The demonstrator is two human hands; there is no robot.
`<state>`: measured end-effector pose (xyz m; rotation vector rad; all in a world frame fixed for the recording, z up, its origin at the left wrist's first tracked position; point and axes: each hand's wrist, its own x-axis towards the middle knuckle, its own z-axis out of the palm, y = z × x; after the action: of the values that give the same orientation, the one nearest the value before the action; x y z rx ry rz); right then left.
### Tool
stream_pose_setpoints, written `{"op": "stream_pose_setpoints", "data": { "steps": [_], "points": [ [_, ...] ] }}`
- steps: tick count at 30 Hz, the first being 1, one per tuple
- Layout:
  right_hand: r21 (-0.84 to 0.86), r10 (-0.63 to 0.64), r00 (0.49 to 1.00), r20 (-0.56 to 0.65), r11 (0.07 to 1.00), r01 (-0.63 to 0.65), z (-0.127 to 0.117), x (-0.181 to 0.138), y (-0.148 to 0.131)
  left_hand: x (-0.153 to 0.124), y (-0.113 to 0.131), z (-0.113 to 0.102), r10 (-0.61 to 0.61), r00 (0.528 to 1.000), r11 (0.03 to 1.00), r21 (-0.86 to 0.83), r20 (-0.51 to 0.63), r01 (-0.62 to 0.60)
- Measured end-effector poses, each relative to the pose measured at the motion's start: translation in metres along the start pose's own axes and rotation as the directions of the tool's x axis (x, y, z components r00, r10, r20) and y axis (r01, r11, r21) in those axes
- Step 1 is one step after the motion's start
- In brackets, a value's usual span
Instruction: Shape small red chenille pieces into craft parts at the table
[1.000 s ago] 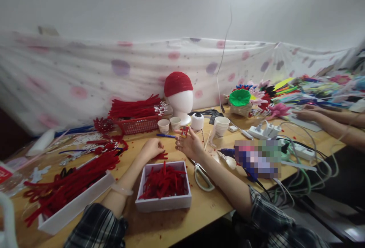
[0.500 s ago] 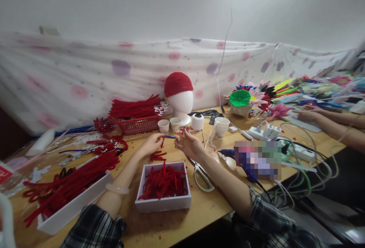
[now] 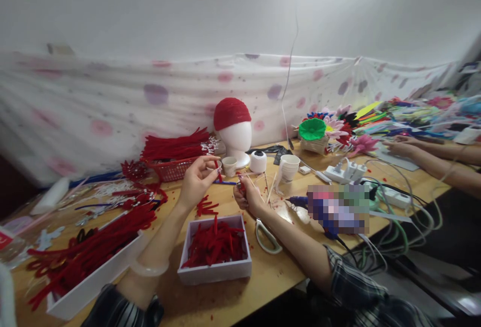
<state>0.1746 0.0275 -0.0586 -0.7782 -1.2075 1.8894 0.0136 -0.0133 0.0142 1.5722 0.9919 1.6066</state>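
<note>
Found no readable text, brand or number. Noted white mark on red packet (image 3: 3,240) at left worktop (image 3: 225,303) edge, too blurred to read. Saw pixelated patch (image 3: 337,209) right of centre, nothing legible within.

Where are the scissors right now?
In the head view, the scissors lie on the table, just right of the white box, near the right hand.

Wooden table (image 3: 263,279) carries white box (image 3: 216,269), scissors (image 3: 267,234), cups (image 3: 289,166).
</note>
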Motion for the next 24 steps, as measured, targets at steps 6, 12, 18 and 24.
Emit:
{"op": "stream_pose_setpoints", "data": {
  "steps": [6,12,18,24],
  "points": [
    [0.016,-0.017,0.998,-0.063,1.0,0.018,0.004,0.0,0.002,-0.009,0.003,0.011,0.146,0.983,0.974,0.19,-0.11,-0.124],
    [0.057,0.043,0.998,-0.05,0.998,-0.04,0.011,-0.008,-0.005,-0.013,0.004,0.012,0.229,0.964,0.924,0.341,-0.137,-0.171],
    [0.032,0.033,0.997,-0.067,0.999,-0.031,0.013,-0.009,-0.007,-0.012,0.0,0.011,0.255,0.958,0.911,0.366,-0.131,-0.192],
    [-0.034,0.012,0.998,-0.067,0.999,-0.014,0.012,-0.009,-0.006,-0.011,-0.004,0.011,0.272,0.956,0.893,0.398,-0.113,-0.208]
  ]
}}
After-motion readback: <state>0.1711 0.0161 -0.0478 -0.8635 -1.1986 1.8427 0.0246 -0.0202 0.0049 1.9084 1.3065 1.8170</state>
